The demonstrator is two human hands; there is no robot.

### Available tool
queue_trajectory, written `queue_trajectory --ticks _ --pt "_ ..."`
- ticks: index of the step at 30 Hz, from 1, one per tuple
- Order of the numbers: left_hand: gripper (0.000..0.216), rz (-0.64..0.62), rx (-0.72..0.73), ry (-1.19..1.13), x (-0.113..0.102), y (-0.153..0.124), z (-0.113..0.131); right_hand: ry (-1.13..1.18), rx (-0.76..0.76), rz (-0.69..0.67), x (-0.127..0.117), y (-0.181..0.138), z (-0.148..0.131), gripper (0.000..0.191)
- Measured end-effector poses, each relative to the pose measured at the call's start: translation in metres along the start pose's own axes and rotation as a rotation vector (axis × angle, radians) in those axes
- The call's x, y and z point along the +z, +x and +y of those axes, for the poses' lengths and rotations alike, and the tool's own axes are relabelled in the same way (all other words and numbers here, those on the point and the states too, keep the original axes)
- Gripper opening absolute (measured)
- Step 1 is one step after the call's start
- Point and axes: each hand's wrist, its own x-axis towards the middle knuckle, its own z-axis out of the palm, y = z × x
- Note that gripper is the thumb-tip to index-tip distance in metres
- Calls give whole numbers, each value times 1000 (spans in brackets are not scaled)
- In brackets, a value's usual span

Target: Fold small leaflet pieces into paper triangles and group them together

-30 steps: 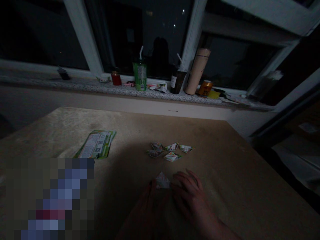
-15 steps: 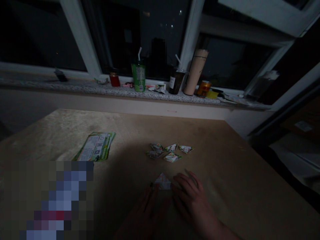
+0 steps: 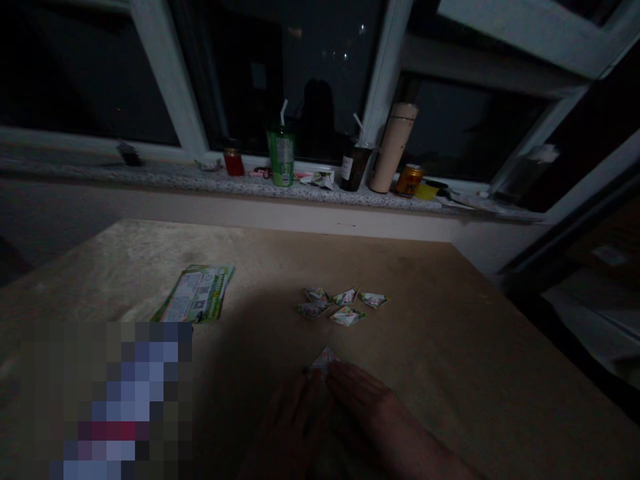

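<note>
A small piece of printed paper point(image 3: 323, 359), folded to a triangular point, lies on the tabletop with its tip facing away from me. My left hand point(image 3: 295, 413) rests at its near left edge, fingers stretched out over the table and fingertips touching the paper; deep shadow dims this hand. My right hand point(image 3: 367, 397) lies flat across the paper's right side, fingers extended and close together, hiding that part. Beyond them sits a loose group of several folded paper pieces point(image 3: 347, 316), white and green.
A stack of green printed sheets point(image 3: 200, 293) lies on the table's left side. Pixelation covers the lower left. Along the windowsill point(image 3: 200, 180) stand a red jar point(image 3: 233, 163), a green cup point(image 3: 281, 159), a dark cup point(image 3: 354, 167), a pink flask point(image 3: 395, 150) and a gold can point(image 3: 409, 181).
My right hand has moved left, from beside the paper onto its right side, and its fingers have come together. My left hand stays at the paper's left edge. The view has shifted slightly.
</note>
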Motion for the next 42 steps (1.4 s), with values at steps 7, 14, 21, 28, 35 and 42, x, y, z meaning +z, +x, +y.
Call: queue_trajectory --ticks 7,14,21,28,35,42 --pt "59 64 -26 63 7 -3 2 21 11 -49 -2 0 0 54" --pt "59 95 -23 81 12 -7 3 22 19 -21 1 -1 0 55" --pt "59 162 -16 80 17 -7 1 39 18 -6 -1 -1 -1 58" --pt "60 107 -38 101 13 -7 3 37 17 -23 2 -1 0 55" --pt "53 177 25 134 10 -8 1 70 26 -39 0 -1 2 56" --pt "35 239 18 7 -24 14 -14 134 66 -15 -7 2 -2 53"
